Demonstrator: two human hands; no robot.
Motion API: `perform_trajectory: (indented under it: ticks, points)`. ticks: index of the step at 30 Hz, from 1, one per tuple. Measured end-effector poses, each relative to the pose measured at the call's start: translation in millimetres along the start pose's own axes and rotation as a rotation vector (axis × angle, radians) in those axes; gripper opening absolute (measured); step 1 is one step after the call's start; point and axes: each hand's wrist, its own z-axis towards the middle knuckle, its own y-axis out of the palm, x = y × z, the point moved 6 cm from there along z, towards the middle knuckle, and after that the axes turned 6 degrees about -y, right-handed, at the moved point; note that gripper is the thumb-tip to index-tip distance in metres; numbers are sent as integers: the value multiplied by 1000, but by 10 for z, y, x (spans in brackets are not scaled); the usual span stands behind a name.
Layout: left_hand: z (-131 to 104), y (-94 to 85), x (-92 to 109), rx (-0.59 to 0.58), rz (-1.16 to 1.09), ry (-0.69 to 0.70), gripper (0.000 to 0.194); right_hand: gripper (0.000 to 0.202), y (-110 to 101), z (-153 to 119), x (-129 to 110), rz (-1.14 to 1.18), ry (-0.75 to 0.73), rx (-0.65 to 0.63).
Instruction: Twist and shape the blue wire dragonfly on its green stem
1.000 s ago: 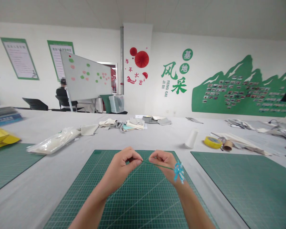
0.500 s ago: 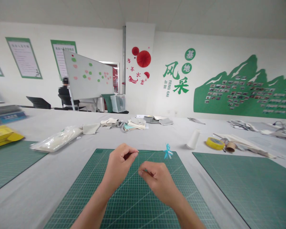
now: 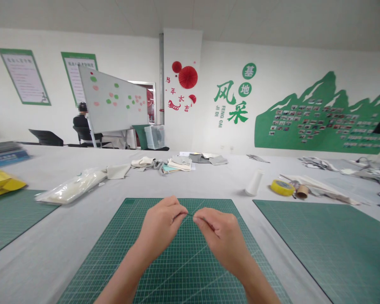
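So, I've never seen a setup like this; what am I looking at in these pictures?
There is no robot here, just a person's bare hands. Every picture comes from one camera worn on the head, looking forward and down. The left hand and right hand pinch a thin green strand between them, above a gridded green mat. Farther out on the pale table are a clear plastic packet, cloth pieces, a white cone and a yellow tape roll.
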Motion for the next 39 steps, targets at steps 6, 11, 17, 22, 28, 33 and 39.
perform_trajectory:
  ticks: [6,11,17,22,28,33,39]
  points:
    - [-22,49,97,-156,-35,116,23,20,-125,24,189,51,67,11]
    - [-24,32,124,-253,-271,115,18,21,-94,58,458,272,152,-18]
    - [43,-52,-24,-122,-442,-43,12,21,224,105,729,515,226,-12]
    - [80,-60,-193,25,-464,-172,15,18,534,106,619,602,245,-69]
    - [68,-88,-285,127,-435,-226,15,15,527,66,313,440,194,-109]
    - [60,-113,-237,163,-360,-202,14,17,387,34,113,300,137,-124]
    - [41,-82,-133,198,-196,-123,16,20,252,5,-38,165,67,-99]
